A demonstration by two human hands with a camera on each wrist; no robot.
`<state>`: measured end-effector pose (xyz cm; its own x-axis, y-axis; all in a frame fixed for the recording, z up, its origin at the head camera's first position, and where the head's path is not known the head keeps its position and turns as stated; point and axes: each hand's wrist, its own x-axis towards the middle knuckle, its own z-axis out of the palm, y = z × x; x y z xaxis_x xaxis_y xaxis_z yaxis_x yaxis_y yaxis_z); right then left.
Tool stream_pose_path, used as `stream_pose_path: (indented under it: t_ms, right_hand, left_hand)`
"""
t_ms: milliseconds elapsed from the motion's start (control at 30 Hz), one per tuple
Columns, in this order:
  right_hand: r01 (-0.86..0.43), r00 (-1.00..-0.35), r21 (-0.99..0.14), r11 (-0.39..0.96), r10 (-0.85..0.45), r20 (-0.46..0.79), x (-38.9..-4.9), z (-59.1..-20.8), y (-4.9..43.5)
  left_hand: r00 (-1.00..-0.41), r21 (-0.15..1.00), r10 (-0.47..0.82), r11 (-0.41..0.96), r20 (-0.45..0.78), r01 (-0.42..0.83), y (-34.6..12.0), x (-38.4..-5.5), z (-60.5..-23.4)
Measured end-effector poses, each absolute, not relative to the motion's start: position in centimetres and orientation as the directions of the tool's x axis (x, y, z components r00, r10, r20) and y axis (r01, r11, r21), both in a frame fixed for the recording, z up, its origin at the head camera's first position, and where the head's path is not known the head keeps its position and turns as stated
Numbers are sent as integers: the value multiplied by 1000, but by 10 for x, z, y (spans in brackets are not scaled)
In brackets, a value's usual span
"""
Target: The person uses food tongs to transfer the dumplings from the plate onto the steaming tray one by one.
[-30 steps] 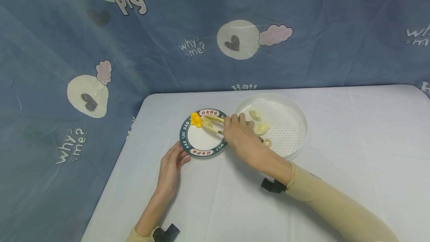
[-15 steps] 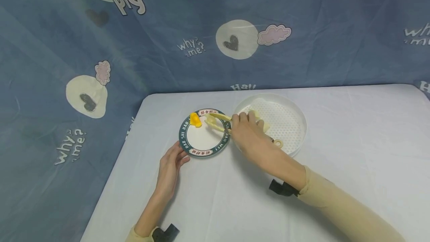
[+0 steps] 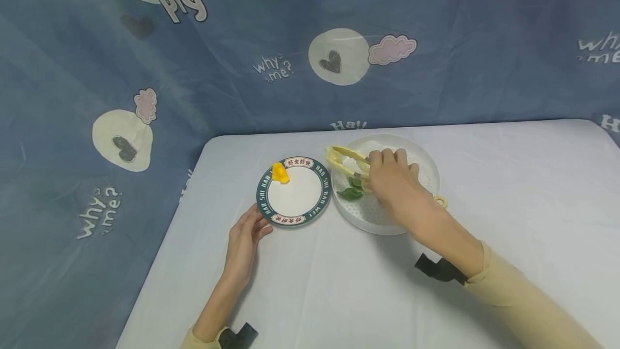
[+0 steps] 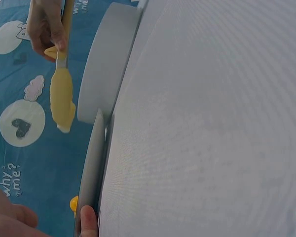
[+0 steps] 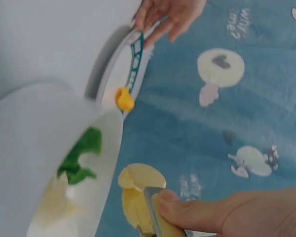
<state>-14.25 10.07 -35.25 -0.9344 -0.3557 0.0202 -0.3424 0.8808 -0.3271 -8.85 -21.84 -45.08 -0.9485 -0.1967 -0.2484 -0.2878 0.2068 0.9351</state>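
Observation:
My left hand (image 3: 242, 244) lies at the near left edge of a round white plate (image 3: 293, 193) with a green patterned rim, its fingers touching the rim. A small orange-yellow piece (image 3: 280, 173) sits on the plate's upper left. My right hand (image 3: 397, 182) grips yellow tongs (image 3: 346, 151) above a round white perforated tray (image 3: 360, 225), the tips pointing left past its rim. A pale yellow lump shows at the tips; I cannot tell whether it is separate from them. Green leaf-like pieces (image 3: 351, 193) lie in the tray. A blurred pale piece (image 5: 54, 202) shows beside them in the right wrist view.
The tray stands right beside the plate on a white-covered table (image 3: 310, 284). A blue printed cloth (image 3: 218, 69) hangs behind the table and along its left. Dark wrist cameras (image 3: 438, 268) are worn on both wrists.
My right hand has drawn the tongs rightward, from beside the orange-yellow piece on the plate to above the tray. The green pieces have come into sight. My left hand has stayed in place.

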Motion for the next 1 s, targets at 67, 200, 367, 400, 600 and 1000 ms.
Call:
stream_pose_path:
  t_ms: [67, 200, 367, 400, 600, 1000]
  right_hand:
    - [-318, -941, -337, 886, -337, 3, -143, -351, 109]
    - [-278, -954, -352, 894, -299, -7, -145, -349, 126]
    - [-288, -956, -328, 900, -291, 41, -144, -353, 148]
    - [-290, -955, -325, 900, -291, 48, -143, -354, 152]
    - [-299, -954, -318, 899, -287, 86, -141, -365, 169]
    - [-284, -958, -297, 912, -284, 43, -143, -382, 174]
  left_hand:
    - [-948, 936, -197, 202, -251, -290, -218, -89, -451]
    - [-946, 934, -198, 198, -258, -296, -218, -89, -452]
    - [-945, 934, -201, 198, -259, -298, -218, -89, -452]
    - [-944, 934, -202, 196, -259, -299, -218, -89, -452]
    - [-943, 933, -204, 193, -263, -303, -219, -90, -451]
    - [-935, 924, -221, 205, -277, -322, -218, -90, -450]
